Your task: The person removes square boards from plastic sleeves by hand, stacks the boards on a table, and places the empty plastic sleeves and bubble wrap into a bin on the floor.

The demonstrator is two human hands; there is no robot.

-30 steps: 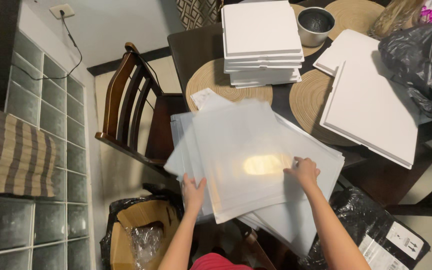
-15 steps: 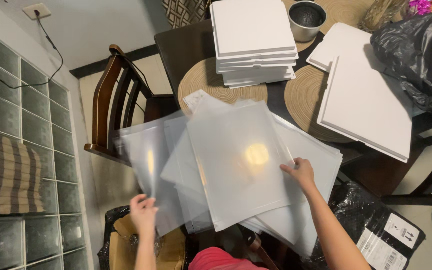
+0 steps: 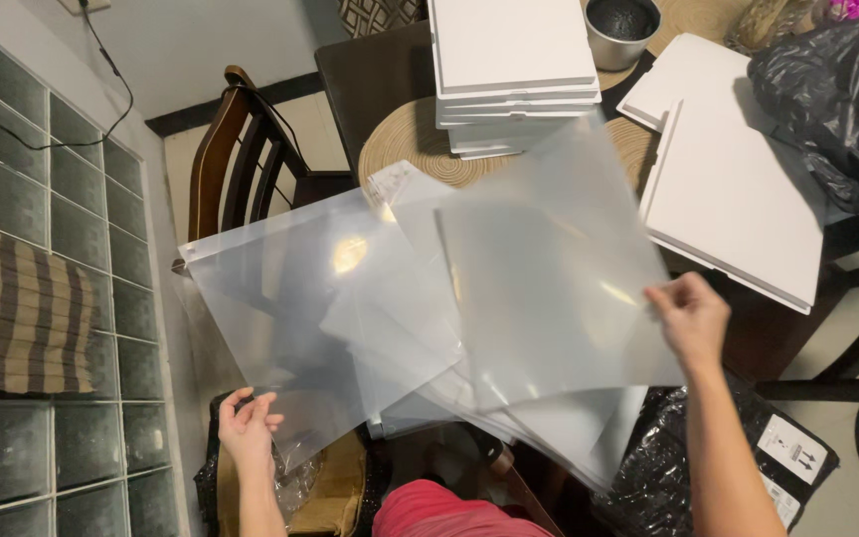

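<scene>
Lifting frosted translucent plastic sheet (image 3: 300, 308) in my left hand (image 3: 247, 430), second sheet (image 3: 549, 288) pinched in right hand (image 3: 690, 316); rest of sheet pile (image 3: 549, 438) on dark desk (image 3: 380, 80) unsorted, I judge.

Both forearms are bare, no sleeves showing, above a pinkish-red garment (image 3: 439, 509) below.

A black plastic parcel (image 3: 718, 467) is lying at the lower right beside the worktop, bearing a white rectangular label (image 3: 795, 449) with black marks.
</scene>
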